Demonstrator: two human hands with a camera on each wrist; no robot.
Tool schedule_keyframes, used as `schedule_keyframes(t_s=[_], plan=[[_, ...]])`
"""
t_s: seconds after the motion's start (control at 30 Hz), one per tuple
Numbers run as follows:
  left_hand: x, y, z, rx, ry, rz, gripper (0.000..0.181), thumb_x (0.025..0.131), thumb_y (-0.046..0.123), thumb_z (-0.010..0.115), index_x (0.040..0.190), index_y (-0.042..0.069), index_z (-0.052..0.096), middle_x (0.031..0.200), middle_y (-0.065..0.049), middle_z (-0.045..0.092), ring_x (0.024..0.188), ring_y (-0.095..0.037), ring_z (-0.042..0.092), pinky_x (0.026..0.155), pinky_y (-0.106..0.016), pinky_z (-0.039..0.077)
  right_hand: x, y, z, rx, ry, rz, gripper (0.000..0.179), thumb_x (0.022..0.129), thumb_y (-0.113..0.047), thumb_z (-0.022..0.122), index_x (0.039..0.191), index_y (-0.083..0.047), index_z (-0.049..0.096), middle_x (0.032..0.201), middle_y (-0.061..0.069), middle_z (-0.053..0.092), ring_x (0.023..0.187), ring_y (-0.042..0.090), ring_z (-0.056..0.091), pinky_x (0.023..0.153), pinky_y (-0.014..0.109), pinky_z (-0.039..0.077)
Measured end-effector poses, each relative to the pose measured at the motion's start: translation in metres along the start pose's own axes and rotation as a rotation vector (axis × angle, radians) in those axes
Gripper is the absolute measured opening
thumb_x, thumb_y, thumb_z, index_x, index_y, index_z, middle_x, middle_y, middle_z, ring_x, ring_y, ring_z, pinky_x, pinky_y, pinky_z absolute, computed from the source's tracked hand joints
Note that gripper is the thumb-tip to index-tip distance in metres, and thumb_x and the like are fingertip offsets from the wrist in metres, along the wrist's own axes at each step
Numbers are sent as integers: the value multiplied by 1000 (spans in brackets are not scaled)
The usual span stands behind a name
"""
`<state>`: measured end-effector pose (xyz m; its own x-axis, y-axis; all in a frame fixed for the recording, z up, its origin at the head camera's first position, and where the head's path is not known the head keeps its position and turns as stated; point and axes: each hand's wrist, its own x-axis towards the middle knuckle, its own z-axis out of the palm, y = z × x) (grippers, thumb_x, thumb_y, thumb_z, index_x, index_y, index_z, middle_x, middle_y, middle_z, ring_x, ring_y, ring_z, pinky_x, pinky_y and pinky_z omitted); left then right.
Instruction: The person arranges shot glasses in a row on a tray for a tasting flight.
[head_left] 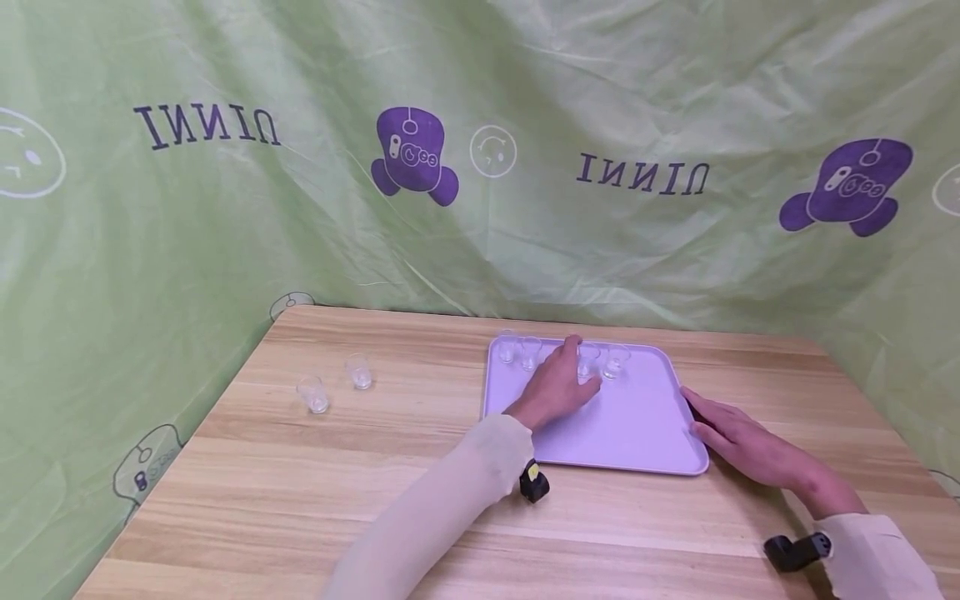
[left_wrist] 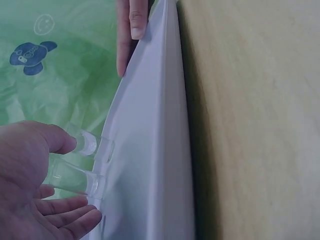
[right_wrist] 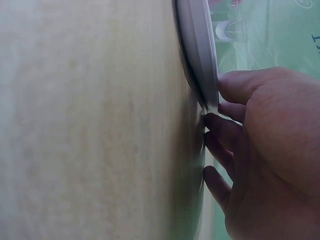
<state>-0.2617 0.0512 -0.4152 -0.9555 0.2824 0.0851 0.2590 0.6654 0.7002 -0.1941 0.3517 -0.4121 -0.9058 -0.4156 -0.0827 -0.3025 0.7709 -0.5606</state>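
Observation:
A lilac tray [head_left: 630, 425] lies on the wooden table with several small clear glasses in a row along its far side. My left hand [head_left: 558, 385] reaches over the tray, thumb and fingers spread around a glass [head_left: 588, 360]. In the left wrist view, this hand [left_wrist: 30, 170] shows a gap between its thumb and the fingers below the glass [left_wrist: 75, 177]; another glass [left_wrist: 87, 143] stands beside the thumb. Against the tray's right edge rests my right hand [head_left: 742, 437], its thumb touching the rim. The right wrist view shows that hand's fingertips [right_wrist: 212, 120] at the table surface.
Two more clear glasses, a nearer one [head_left: 313, 395] and a farther one [head_left: 359, 372], stand on the table [head_left: 247, 500] left of the tray. A green printed cloth [head_left: 315, 225] hangs behind the table and along its sides.

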Motion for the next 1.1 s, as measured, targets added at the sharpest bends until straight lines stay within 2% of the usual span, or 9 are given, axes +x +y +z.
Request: schedule_keyframes(t_s=[0.3, 0.6, 0.77, 1.1], plan=[[-11, 7, -11, 73, -31, 32, 73, 98, 36, 68, 157, 9, 33, 142, -14, 56, 126, -24, 58, 104, -34, 47, 0, 3, 1, 5, 3, -14, 65, 110, -29, 50, 161, 0, 24, 161, 32, 24, 143, 60, 20, 105, 78, 22], [-27, 14, -25, 58, -34, 74, 76, 98, 41, 67, 159, 13, 32, 150, -11, 50, 129, -23, 56, 105, -36, 47, 0, 4, 3, -7, 19, -26, 63, 110, -28, 49, 161, 1, 25, 160, 33, 26, 142, 60, 22, 105, 77, 23], [-32, 7, -34, 47, -22, 109, 73, 99, 39, 65, 159, 12, 33, 152, -10, 49, 133, -23, 53, 108, -36, 44, 1, 4, 2, -5, 21, -28, 63, 110, -28, 49, 161, 1, 24, 160, 33, 25, 142, 60, 22, 105, 77, 23], [-43, -8, -56, 56, -40, 146, 69, 100, 37, 63, 158, 10, 37, 153, -8, 50, 138, -23, 49, 112, -38, 40, 2, 4, 2, -9, 16, -28, 63, 111, -28, 48, 161, 0, 24, 161, 33, 25, 142, 60, 22, 105, 77, 22]])
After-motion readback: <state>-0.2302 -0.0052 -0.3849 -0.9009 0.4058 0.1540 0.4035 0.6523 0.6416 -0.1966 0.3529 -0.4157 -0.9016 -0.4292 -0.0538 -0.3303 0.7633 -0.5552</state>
